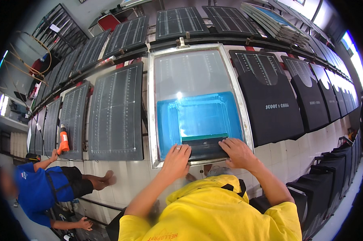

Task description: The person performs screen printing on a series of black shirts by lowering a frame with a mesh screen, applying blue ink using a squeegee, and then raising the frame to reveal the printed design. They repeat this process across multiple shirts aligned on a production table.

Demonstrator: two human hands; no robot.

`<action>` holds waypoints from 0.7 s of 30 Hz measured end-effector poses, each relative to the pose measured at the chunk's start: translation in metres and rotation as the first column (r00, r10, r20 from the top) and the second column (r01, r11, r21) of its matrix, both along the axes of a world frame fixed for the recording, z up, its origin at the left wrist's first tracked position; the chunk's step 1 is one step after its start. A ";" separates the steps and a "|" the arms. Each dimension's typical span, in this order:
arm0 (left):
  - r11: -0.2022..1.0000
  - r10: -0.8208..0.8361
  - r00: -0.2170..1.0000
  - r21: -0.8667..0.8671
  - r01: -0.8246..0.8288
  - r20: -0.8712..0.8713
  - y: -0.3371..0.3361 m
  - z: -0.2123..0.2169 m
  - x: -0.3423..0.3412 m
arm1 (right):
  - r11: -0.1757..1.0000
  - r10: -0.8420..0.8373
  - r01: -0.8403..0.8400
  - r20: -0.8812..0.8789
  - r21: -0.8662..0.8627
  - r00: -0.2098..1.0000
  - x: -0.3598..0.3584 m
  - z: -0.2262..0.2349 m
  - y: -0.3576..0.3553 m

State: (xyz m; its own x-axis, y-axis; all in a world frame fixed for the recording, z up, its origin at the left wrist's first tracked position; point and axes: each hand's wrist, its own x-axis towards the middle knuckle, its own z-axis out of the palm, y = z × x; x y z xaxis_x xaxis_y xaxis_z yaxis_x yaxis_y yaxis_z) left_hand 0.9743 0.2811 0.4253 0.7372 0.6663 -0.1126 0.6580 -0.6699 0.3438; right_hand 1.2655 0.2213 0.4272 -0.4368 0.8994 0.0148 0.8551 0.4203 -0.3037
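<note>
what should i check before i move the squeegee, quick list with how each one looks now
1. Both hands on the squeegee: ok, left hand at one end, right hand at the other.
2. Squeegee inside the frame: ok, at the end nearest the body.
3. Enough ink at the blade: cannot tell, glare and blue cover the area.
4. Shirt lying smooth under the blue area: cannot tell, the view beneath is blocked.
5. Heat gun away from the frame: ok, it is off to the left, beyond a board.
</note>
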 end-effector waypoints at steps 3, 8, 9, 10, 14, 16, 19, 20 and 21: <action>0.996 0.085 0.986 0.008 -0.085 -0.147 0.018 0.012 0.030 | 0.990 -0.129 0.132 -0.060 0.052 0.990 -0.002 -0.016 0.014; 0.988 0.152 0.982 0.017 -0.155 0.109 0.019 -0.012 0.027 | 0.984 -0.167 0.171 -0.081 0.053 0.983 0.004 -0.019 0.019; 0.988 0.138 0.980 0.051 -0.147 0.140 0.016 -0.012 0.025 | 0.982 -0.162 0.168 -0.077 0.083 0.984 0.003 -0.016 0.016; 0.987 0.133 0.979 0.063 -0.145 0.156 0.008 -0.016 0.023 | 0.978 -0.166 0.177 -0.097 0.111 0.981 0.001 -0.012 0.009; 0.982 0.094 0.974 0.141 -0.124 0.204 -0.018 -0.036 0.024 | 0.962 -0.179 0.197 -0.107 0.190 0.978 -0.004 -0.013 -0.012; 0.977 0.082 0.974 0.176 -0.120 0.210 -0.012 -0.047 0.028 | 0.956 -0.174 0.190 -0.086 0.223 0.981 0.001 -0.024 -0.006; 0.971 0.097 0.974 0.196 -0.138 0.206 0.008 -0.051 0.032 | 0.948 -0.146 0.161 -0.072 0.275 0.987 0.008 -0.034 0.019; 0.971 0.096 0.974 0.196 -0.137 0.207 0.023 -0.052 0.035 | 0.946 -0.144 0.157 -0.066 0.282 0.987 0.011 -0.036 0.034; 0.971 0.093 0.974 0.200 -0.135 0.207 0.039 -0.052 0.038 | 0.944 -0.143 0.155 -0.061 0.292 0.988 0.014 -0.036 0.049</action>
State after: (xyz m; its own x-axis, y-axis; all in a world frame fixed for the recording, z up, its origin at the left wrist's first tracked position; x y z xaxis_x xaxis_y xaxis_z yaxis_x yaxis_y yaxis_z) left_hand 1.0121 0.3203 0.3736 0.6487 0.7399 0.1781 0.6683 -0.6658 0.3318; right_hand 1.2799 0.2708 0.3908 -0.2920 0.9071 0.3032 0.9048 0.3647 -0.2198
